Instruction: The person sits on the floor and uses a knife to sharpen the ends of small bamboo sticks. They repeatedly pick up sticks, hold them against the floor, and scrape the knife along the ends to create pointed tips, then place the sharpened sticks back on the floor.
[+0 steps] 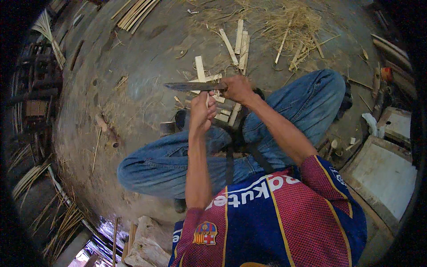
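Observation:
My right hand (239, 89) is closed around the handle of a long dark-bladed knife (189, 86), whose blade points to the left. Just below the blade, my left hand (202, 112) is closed on a thin pale strip (207, 99) that looks like split bamboo. The blade crosses over the top of that hand, close to the strip; whether it touches cannot be made out. Past the blade a flat pale slat (200, 69) shows, and it is unclear whether it joins the held strip. Several short cut slats (224, 113) lie between my legs under my hands.
More pale slats (242, 49) lie on the floor ahead, beside a heap of fine shavings (296, 26). A bundle of long strips (138, 13) rests at the far left. A short round stick (106, 129) lies left of my knee. White framed panels (380, 175) stand at right.

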The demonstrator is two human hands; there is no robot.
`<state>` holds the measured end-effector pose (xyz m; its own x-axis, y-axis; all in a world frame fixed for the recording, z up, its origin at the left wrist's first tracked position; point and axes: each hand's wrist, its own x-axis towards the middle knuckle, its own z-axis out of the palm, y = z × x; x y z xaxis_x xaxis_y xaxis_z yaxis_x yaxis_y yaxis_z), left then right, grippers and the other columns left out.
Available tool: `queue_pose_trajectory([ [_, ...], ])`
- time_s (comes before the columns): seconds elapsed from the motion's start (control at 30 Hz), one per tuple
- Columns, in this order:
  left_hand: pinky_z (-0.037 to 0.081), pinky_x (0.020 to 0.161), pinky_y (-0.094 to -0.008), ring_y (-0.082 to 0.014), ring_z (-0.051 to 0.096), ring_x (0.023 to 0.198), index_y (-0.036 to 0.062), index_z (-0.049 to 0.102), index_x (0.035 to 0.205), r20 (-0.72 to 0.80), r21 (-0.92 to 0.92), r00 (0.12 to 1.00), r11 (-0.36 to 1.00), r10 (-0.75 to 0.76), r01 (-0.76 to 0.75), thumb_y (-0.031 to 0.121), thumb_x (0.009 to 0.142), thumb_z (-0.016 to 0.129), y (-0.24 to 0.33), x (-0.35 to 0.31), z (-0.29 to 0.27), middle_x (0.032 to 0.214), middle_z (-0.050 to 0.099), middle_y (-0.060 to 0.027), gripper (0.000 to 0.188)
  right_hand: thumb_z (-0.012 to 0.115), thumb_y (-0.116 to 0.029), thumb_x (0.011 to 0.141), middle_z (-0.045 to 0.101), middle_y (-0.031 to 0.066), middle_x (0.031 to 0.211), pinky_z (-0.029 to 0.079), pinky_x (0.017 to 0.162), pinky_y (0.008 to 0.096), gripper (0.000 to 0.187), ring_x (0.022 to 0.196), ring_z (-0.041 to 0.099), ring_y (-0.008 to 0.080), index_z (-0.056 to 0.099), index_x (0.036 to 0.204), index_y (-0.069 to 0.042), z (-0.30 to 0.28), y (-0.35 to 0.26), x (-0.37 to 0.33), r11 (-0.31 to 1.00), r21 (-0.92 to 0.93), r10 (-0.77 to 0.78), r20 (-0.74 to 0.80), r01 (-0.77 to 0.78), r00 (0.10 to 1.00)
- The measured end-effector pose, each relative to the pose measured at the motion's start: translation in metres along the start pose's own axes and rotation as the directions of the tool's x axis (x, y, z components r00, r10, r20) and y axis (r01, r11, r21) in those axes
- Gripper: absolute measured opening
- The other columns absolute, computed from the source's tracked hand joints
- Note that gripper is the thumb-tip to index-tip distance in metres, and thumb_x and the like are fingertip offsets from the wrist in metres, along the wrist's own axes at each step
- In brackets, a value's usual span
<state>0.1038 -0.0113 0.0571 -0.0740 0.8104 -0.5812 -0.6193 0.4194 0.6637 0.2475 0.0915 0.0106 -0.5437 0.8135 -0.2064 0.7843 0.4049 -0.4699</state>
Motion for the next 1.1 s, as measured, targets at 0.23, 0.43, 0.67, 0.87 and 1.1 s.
queue_pose_trajectory([
  [0.23,0.024,0.037,-0.0201,-0.0038,0.032,0.044,0.0063,0.052,0.093,0.069,0.057,0.996,0.997,-0.050,0.046,0.034,0.101,0.046,-0.014,0.004,0.014,0.062,0.040,0.0034,0.030,0.067,-0.037,0.078,0.067,0.0189,0.095,0.053,0.073,0.0465,0.031,0.087,0.066,0.0360,0.070,0.098,-0.012,-0.016,0.054,0.025,0.968,-0.009,0.249,-0.028,-0.249,0.968],
  [0.43,0.025,0.036,-0.0203,-0.0040,0.034,0.042,0.0049,0.057,0.094,0.102,0.220,0.991,0.974,-0.085,0.061,0.035,0.101,0.046,-0.012,-0.019,0.020,0.062,0.042,0.0035,0.033,0.068,-0.043,0.081,0.067,0.0134,0.085,0.051,0.065,0.0408,0.045,0.075,0.065,0.0251,0.067,0.096,0.000,-0.015,0.085,0.022,0.781,0.542,0.444,-0.130,-0.312,0.886],
  [0.67,0.037,0.038,-0.0230,-0.0077,0.042,0.045,-0.0020,0.056,0.115,0.263,0.230,0.939,0.959,-0.223,0.163,0.043,0.101,0.042,0.011,-0.015,0.007,0.066,0.050,-0.0010,0.050,0.074,-0.041,0.082,0.046,-0.0051,0.060,0.035,0.046,0.0241,0.038,0.049,0.041,0.0057,0.060,0.093,-0.007,-0.065,0.019,0.027,0.458,0.860,0.250,0.115,-0.222,0.961],
  [0.87,0.057,0.074,-0.0327,-0.0188,0.064,0.082,-0.0033,0.047,0.132,0.278,-0.213,0.952,0.975,0.125,-0.066,0.040,0.101,0.043,0.000,0.017,-0.026,0.088,0.064,-0.0103,0.054,0.071,-0.034,0.087,0.049,-0.0060,0.064,0.036,0.046,0.0230,0.028,0.048,0.038,0.0030,0.053,0.082,-0.013,-0.034,0.015,0.017,-0.201,0.912,0.172,0.391,-0.357,0.904],
  [1.1,0.050,0.084,-0.0290,-0.0154,0.061,0.096,-0.0008,0.053,0.123,-0.134,0.155,0.821,0.830,0.555,-0.536,0.026,0.102,0.046,-0.017,0.027,0.013,0.097,0.064,-0.0077,0.034,0.066,-0.037,0.090,0.047,-0.0060,0.062,0.036,0.046,0.0233,0.027,0.048,0.038,0.0038,0.057,0.087,-0.011,0.016,-0.028,-0.004,-0.347,0.811,0.007,0.505,-0.471,0.863],
])
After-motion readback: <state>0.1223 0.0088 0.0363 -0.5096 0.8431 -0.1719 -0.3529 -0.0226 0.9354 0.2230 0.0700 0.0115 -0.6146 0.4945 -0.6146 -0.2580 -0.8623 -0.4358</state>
